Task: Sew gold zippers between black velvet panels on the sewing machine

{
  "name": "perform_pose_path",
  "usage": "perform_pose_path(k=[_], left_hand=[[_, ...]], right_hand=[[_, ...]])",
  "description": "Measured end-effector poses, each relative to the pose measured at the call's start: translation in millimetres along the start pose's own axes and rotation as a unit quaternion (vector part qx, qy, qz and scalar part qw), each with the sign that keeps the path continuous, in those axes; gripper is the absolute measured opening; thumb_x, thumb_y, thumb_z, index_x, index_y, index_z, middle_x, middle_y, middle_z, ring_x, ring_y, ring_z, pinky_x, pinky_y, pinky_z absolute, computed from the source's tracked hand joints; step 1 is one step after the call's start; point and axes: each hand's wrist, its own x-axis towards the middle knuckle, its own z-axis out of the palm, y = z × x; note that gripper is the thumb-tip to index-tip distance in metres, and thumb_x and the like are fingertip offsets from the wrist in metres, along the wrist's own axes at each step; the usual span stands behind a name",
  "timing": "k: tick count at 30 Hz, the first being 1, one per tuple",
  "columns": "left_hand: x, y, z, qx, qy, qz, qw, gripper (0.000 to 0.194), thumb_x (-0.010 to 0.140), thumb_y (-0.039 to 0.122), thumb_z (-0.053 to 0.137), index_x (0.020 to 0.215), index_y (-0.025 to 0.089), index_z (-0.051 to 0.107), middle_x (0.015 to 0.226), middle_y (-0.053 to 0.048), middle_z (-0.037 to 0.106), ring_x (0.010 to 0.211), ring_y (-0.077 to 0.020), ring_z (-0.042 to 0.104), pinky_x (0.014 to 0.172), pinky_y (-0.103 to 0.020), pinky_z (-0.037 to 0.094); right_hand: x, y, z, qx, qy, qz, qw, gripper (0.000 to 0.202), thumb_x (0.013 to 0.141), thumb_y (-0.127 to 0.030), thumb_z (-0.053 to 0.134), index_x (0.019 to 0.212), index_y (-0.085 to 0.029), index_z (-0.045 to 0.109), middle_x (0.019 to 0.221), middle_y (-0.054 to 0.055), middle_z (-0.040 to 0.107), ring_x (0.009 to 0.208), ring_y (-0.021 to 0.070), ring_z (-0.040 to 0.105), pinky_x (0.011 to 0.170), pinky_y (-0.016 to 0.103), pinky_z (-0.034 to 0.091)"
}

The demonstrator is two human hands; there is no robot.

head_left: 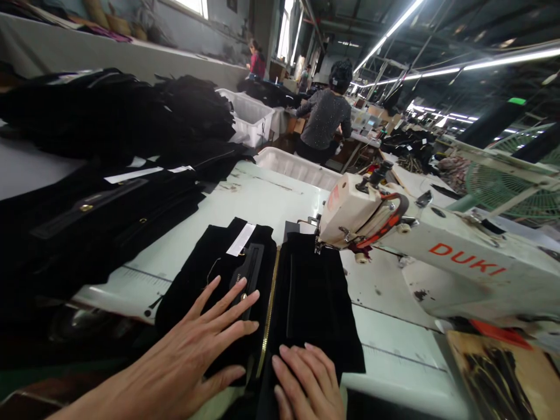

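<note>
A black fabric piece (324,291) with a gold-toothed zipper (272,297) down its middle lies flat on the pale sewing table. My left hand (205,335) rests on its left half, fingers spread, beside a dark trim strip (251,265) and a white paper label (241,239). Near the front edge, my right hand (308,382) lies on the fabric just right of the zipper, its fingers bent slightly and resting on top. The sewing machine head (350,210) stands over the fabric's far right corner; whether the needle touches the cloth I cannot tell.
Stacked black fabric pieces (114,116) cover the left side. White bins (297,166) stand behind the table. The machine arm (464,256) spans the right, with a wooden tray (503,373) of zipper-like strips below. A person (324,119) sits ahead; a green fan (511,181) stands right.
</note>
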Motion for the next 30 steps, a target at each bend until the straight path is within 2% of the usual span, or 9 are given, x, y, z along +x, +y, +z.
perform_pose_path(k=[6, 10, 14, 19, 30], left_hand=[[1.0, 1.8, -2.0, -0.016, -0.012, -0.012, 1.000, 0.055, 0.087, 0.036, 0.071, 0.138, 0.035, 0.050, 0.161, 0.001, 0.031, 0.148, -0.0300, 0.025, 0.121, -0.061, 0.017], [3.3, 2.1, -6.5, -0.034, -0.015, -0.015, 0.999, 0.052, 0.086, 0.038, 0.072, 0.134, 0.034, 0.053, 0.158, -0.001, 0.038, 0.146, -0.0317, 0.030, 0.119, -0.063, 0.021], [9.0, -6.1, -8.3, -0.059, -0.041, -0.023, 0.997, 0.050, 0.085, 0.038, 0.074, 0.131, 0.034, 0.055, 0.157, -0.002, 0.039, 0.147, -0.0306, 0.027, 0.120, -0.062, 0.018], [20.4, -20.7, -12.4, -0.071, -0.079, -0.039, 0.994, 0.058, 0.080, 0.038, 0.079, 0.131, 0.034, 0.053, 0.159, -0.002, 0.035, 0.149, -0.0301, 0.021, 0.120, -0.064, 0.015], [22.9, -24.4, -20.3, -0.082, -0.084, -0.027, 0.993, 0.069, 0.074, 0.035, 0.084, 0.134, 0.034, 0.052, 0.160, -0.002, 0.034, 0.149, -0.0311, 0.022, 0.121, -0.062, 0.013]], right_hand=[[-1.0, -0.7, 1.6, 0.011, 0.012, 0.013, 1.000, 0.025, 0.097, -0.012, 0.049, 0.098, -0.015, 0.073, 0.090, 0.005, 0.078, 0.082, 0.0175, 0.072, 0.079, 0.031, 0.057], [0.1, -1.5, -0.2, 0.007, 0.002, 0.010, 1.000, 0.024, 0.095, -0.011, 0.049, 0.098, -0.017, 0.072, 0.091, 0.003, 0.078, 0.079, 0.0181, 0.073, 0.074, 0.031, 0.059], [2.2, -2.4, -1.0, 0.006, -0.006, 0.013, 1.000, 0.024, 0.094, -0.012, 0.049, 0.100, -0.016, 0.072, 0.093, 0.005, 0.078, 0.080, 0.0196, 0.073, 0.074, 0.033, 0.061], [9.0, 1.3, 0.3, 0.004, -0.042, 0.018, 0.999, 0.026, 0.098, -0.015, 0.046, 0.111, -0.014, 0.069, 0.104, 0.007, 0.076, 0.094, 0.0208, 0.073, 0.082, 0.033, 0.059], [9.2, 2.0, 6.1, -0.014, -0.034, 0.009, 0.999, 0.028, 0.097, -0.015, 0.045, 0.116, -0.015, 0.066, 0.105, 0.007, 0.076, 0.094, 0.0211, 0.073, 0.078, 0.033, 0.060]])
